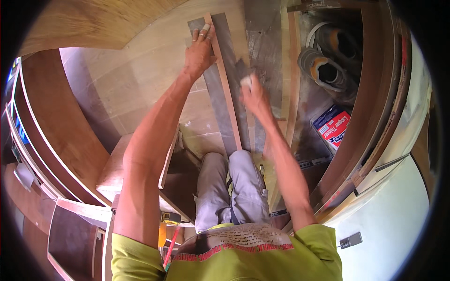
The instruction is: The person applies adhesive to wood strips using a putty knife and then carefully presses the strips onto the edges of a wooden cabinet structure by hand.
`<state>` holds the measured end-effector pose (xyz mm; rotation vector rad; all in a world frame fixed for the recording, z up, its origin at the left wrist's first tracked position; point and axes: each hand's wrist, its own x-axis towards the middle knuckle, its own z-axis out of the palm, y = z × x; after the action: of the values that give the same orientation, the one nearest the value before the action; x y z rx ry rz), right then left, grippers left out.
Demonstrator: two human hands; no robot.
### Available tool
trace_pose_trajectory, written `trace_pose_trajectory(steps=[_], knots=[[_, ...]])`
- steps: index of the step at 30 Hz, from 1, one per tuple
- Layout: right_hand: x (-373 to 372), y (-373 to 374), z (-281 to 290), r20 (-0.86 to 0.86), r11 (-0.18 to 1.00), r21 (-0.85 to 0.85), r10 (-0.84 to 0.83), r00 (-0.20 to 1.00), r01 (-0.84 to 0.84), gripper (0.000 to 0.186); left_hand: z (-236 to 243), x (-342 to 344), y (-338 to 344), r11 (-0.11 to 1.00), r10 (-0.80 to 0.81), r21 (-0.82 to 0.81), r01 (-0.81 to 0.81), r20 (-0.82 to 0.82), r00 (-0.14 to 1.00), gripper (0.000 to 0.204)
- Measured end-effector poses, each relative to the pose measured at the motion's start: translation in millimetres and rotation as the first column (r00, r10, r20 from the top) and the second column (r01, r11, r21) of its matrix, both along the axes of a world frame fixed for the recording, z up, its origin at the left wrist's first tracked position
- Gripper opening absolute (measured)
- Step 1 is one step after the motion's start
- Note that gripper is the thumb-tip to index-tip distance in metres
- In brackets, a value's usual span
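Note:
My left hand [200,52] presses on the far end of a dark grey board [216,103], fingers stretched out, pale wraps round some of them. Its fingertips and thumb rest against a narrow light-brown wooden strip [228,100] standing along the board. To the right, my right hand [257,97] is smeared by motion above a second grey-stained strip [238,84]. The fingers are closed, with something whitish at the fingertips and a dark smudge beyond it; the held thing's kind is too blurred to tell. Both boards run toward my knees.
A red and blue rectangular can [332,126] and a pair of grey shoes [328,70] stand at the right inside a brown wooden frame [375,107]. Wooden cabinet parts [70,103] flank my left. A tape measure [170,218] lies near my left elbow.

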<state>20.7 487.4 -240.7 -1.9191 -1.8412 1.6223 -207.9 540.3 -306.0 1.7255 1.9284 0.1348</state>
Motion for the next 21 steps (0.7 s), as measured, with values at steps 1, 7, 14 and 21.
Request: trace_pose_trajectory(steps=[1, 7, 14, 21], knots=[[-9, 20, -3, -0.025, 0.998, 0.044, -0.037, 0.999, 0.038, 0.027, 0, 2, -3, 1.000, 0.000, -0.001, 0.000, 0.016, 1.000, 0.112], [-69, 118, -30, -0.141, 0.993, -0.038, -0.117, 0.983, 0.113, 0.033, 9, 5, 6, 0.999, -0.012, -0.033, 0.013, 0.028, 1.000, 0.114], [-91, 145, -35, -0.168, 0.997, -0.054, -0.066, 0.984, 0.058, 0.040, 26, 6, 8, 0.994, -0.008, -0.106, 0.010, 0.020, 1.000, 0.118], [-99, 156, -36, -0.116, 0.999, -0.034, 0.003, 0.993, -0.007, 0.035, 27, 7, 8, 0.992, 0.007, -0.126, -0.003, 0.025, 1.000, 0.117]])
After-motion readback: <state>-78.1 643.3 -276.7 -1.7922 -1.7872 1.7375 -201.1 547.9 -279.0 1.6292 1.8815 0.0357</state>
